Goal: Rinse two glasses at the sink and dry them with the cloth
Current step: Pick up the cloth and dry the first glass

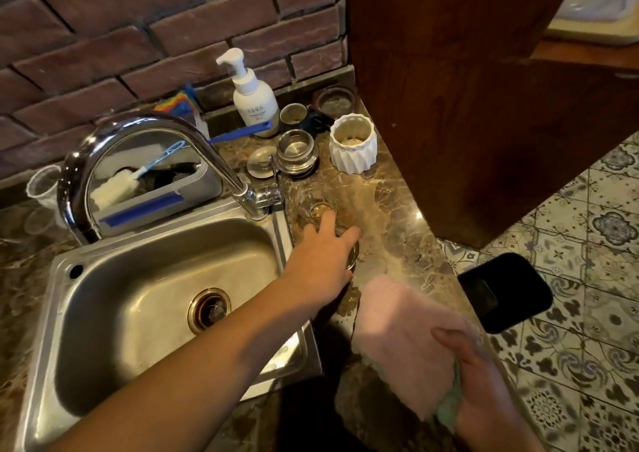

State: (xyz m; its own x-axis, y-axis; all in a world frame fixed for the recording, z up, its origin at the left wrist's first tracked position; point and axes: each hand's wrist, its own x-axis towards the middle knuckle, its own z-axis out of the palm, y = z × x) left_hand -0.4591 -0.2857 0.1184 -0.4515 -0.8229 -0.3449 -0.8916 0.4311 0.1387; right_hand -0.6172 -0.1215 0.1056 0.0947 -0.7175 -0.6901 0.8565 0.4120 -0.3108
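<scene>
Two clear glasses stand on the brown marble counter (387, 209) just right of the steel sink (138, 278). The far glass (321, 209) shows in front of my fingertips. Only a rim edge of the near glass (354, 258) shows, because my palm covers the rest. My left hand (323, 249) reaches across the sink corner over these glasses, fingers stretched forward and thumb spread; I cannot see a grip. My right hand (484, 386) grips a pink cloth (397, 330) with a green underside, held low above the counter's front edge.
The chrome tap (155, 161) arches over the sink's back edge, and no water shows. Behind it sit a caddy with brushes (155, 189), a soap pump (254, 95), metal lids (297, 151) and a white ribbed pot (352, 144). A wooden cabinet (484, 106) and a black bin (505, 289) are at the right.
</scene>
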